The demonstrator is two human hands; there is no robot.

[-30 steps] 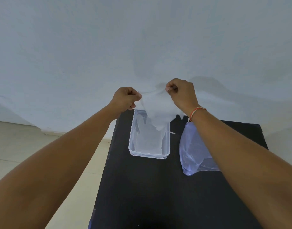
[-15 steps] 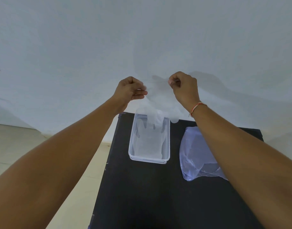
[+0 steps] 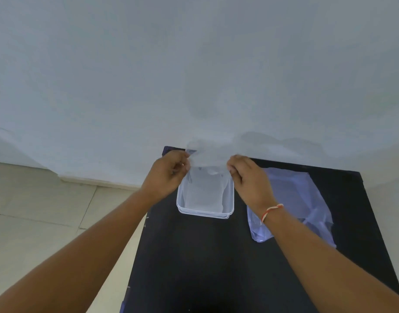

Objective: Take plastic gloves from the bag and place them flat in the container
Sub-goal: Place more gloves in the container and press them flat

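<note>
A thin clear plastic glove is stretched between my two hands above the far end of the clear rectangular container. My left hand pinches its left edge and my right hand pinches its right edge. Part of the glove hangs down into the container, where other clear gloves lie flat on the bottom. The bluish plastic bag lies flat to the right of the container, partly behind my right forearm.
Container and bag sit on a black table pushed against a pale wall. The table's left edge drops to a tiled floor.
Both hands have come down from in front of the wall to just over the container's far end, lowering the glove with them. The view has tilted down.
</note>
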